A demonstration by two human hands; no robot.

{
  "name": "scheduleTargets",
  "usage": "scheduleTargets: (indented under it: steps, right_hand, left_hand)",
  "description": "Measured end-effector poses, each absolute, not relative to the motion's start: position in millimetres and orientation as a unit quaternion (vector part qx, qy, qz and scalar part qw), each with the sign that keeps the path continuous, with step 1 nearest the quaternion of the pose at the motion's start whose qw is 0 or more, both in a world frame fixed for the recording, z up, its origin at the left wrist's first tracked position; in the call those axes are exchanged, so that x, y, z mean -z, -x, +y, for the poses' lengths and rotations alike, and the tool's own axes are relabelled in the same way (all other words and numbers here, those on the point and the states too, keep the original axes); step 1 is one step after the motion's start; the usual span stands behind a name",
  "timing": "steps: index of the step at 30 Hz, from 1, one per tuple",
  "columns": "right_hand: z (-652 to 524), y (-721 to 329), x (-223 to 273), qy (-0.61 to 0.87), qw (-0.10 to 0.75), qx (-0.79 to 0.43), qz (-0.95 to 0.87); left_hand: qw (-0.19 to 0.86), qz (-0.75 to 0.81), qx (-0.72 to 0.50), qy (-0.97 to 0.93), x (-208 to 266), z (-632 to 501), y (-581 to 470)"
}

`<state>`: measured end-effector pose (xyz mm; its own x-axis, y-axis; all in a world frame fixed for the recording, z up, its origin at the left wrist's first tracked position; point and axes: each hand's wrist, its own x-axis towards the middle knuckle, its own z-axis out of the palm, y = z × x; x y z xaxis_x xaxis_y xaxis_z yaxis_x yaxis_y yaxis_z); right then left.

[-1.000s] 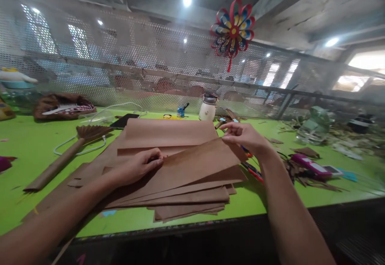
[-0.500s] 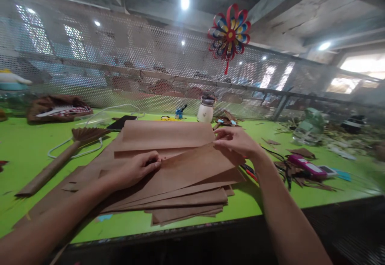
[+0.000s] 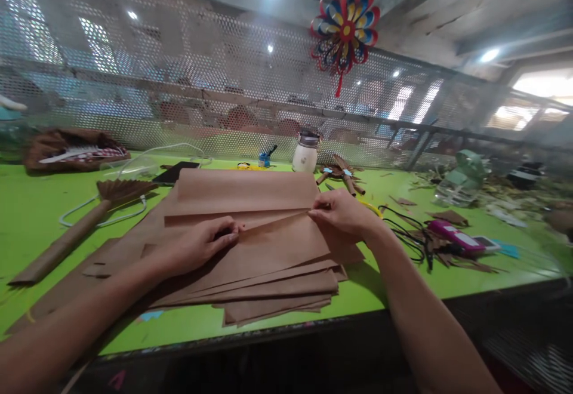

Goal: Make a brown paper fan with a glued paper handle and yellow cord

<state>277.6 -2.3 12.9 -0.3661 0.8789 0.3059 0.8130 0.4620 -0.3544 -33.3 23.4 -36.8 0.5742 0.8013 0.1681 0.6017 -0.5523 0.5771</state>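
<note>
A brown paper sheet [image 3: 273, 248] lies slanted on top of a stack of brown paper [image 3: 277, 303], its upper edge between my hands. My left hand [image 3: 208, 243] has its thumb and fingers pinched together at the left part of that edge. Farther right, my right hand [image 3: 342, 214] pinches the same edge between thumb and fingertips, slightly raised. Behind the sheet is a curled or folded piece of brown paper [image 3: 246, 191]. My hands hide parts of the paper.
A brown paper piece with a fanned top and rolled stem [image 3: 67, 242] lies left. Behind stand a white bottle [image 3: 305, 154] and a small blue bottle [image 3: 264, 159]. At right are dark cords [image 3: 409, 236], a magenta device [image 3: 456, 237] and a green-tinted plastic bottle [image 3: 463, 179].
My right hand has come down and left along the sheet's edge, its fingers now closer together. My left hand stays near the same spot. The whole view has shifted slightly.
</note>
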Motion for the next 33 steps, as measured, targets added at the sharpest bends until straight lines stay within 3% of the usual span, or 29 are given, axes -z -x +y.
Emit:
scheduleTargets:
  steps: [5, 12, 17, 19, 25, 28, 30, 33]
  right_hand:
    - [2, -281, -13, 0.492, 0.256, -0.076, -0.829]
    - [11, -310, -18, 0.509, 0.402, -0.106, -0.753]
    - [6, -310, -18, 0.496, 0.272, -0.256, -0.784]
    - [6, -307, -16, 0.490, 0.257, -0.271, -0.787]
    - [19, -310, -9, 0.521, 0.460, -0.313, -0.646]
    - [30, -309, 0, 0.532, 0.514, -0.326, -0.588]
    - [34, -302, 7, 0.531, 0.530, -0.355, -0.558]
    - [34, -285, 15, 0.518, 0.528, -0.410, -0.534]
  left_hand:
    - [0.253, 0.394, -0.213, -0.858, 38, 24, 34]
    - [0.238, 0.412, -0.216, -0.853, 35, 21, 36]
    - [0.211, 0.407, -0.213, -0.862, 38, 22, 36]
    - [0.184, 0.405, -0.233, -0.865, 38, 22, 36]
    - [-0.050, 0.343, -0.436, -0.831, 11, 10, 47]
    - [-0.135, 0.304, -0.519, -0.787, 0, 0, 50]
    - [-0.104, 0.312, -0.498, -0.802, 2, -4, 47]
    - [0.046, 0.382, -0.391, -0.836, 14, -3, 39]
